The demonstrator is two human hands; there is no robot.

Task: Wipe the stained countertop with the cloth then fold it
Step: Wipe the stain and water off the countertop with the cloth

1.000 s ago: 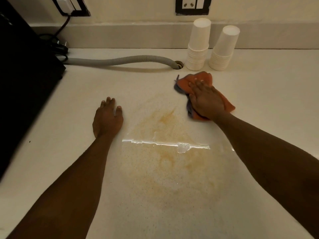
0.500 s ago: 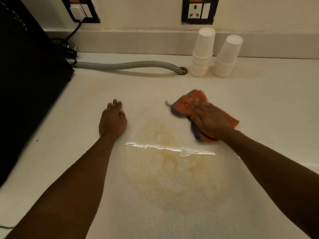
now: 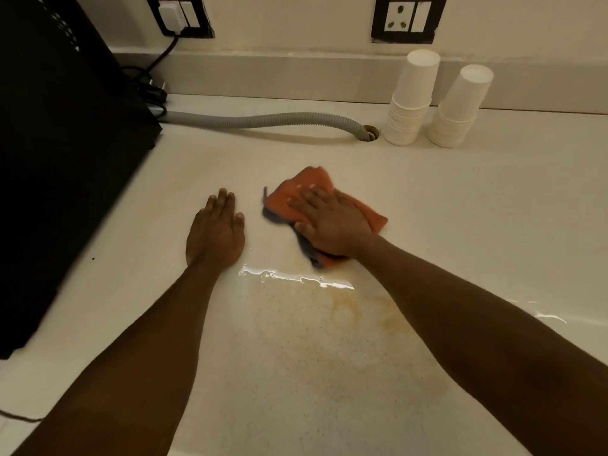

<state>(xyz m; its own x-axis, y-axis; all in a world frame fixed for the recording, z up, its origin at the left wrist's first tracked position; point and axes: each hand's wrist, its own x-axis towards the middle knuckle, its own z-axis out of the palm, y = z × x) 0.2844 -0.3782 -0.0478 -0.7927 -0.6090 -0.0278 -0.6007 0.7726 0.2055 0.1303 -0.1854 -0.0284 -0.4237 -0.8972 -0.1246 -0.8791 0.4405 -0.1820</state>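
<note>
The right hand [image 3: 332, 222] lay flat, palm down, on the orange cloth [image 3: 368, 215], pressing it against the surface [image 3: 493, 199]. Its grip was not a pinch: the fingers were spread wide over the fabric and held it by downward pressure only. The cloth sat bunched, with a darker underside showing at its near and left edges, at the far edge of the stain [image 3: 345, 340]. The left hand [image 3: 215, 235] rested open and empty on the surface just beside the cloth, holding nothing, apparently as a brace.

Task status, as judged from this view:

1. Wiping was in progress and at an early stage. A broad yellowish-brown patch covered the surface between the two forearms, nearer the person than the cloth.
2. A wet streak [image 3: 296, 278] glinted across the far side of the patch, just below the cloth.
3. Most of the stained area appeared untouched and remained to be wiped.
4. Folding had not begun; the cloth was crumpled, not squared.

Two stacks of paper cups [image 3: 411, 103] and a grey hose [image 3: 263, 120] stood well apart, near the wall.
</note>
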